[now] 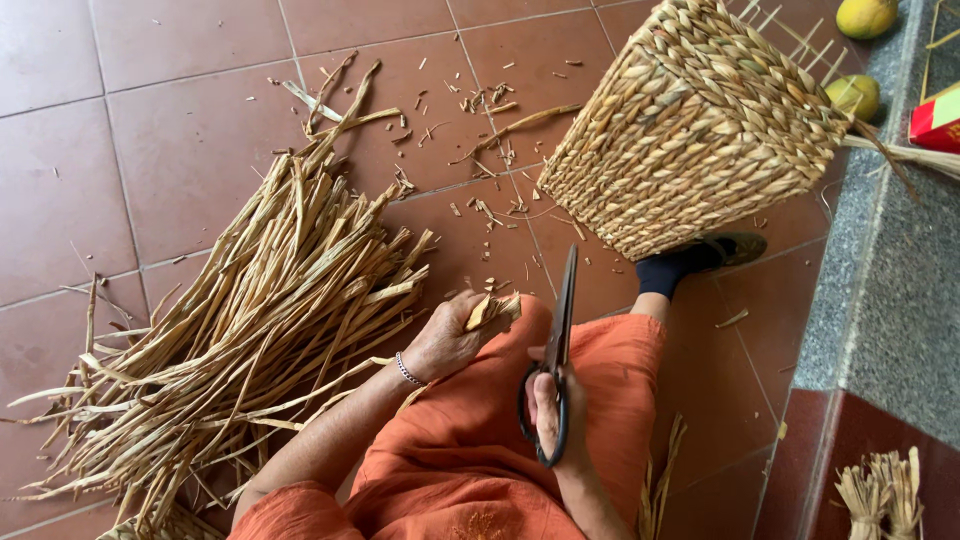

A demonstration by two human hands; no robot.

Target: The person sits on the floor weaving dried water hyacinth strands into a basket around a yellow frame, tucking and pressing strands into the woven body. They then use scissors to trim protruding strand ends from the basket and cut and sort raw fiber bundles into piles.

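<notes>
- The floor [190,120] under me is laid with large reddish-brown tiles; along its right side runs a speckled grey stone step [890,290] with a dark red edge below it.
- A big heap of dried straw strips [250,330] fans out across the tiles on my left, reaching from near my left knee out toward the lower left.
- A woven basket [695,125] sits tilted on the floor ahead of me, its loose upright stakes pointing to the upper right; it rests just above my foot in a dark sock [665,272] and sandal.
- My lap is covered by orange cloth [480,440], and both hands work over it.
- My right hand [552,405] is clenched through the loops of black scissors [553,350], blades closed and pointing up toward the basket.
- My left hand [450,335], bracelet at the wrist, grips a short stub of straw [492,310] just left of the blades.
- Small straw bundles [885,495] stand at the lower right, well apart from my hands.
- Two yellow-green fruits [860,20] and a red box [938,118] lie on the step.
- Short straw clippings [485,100] are scattered between the heap and the basket.
</notes>
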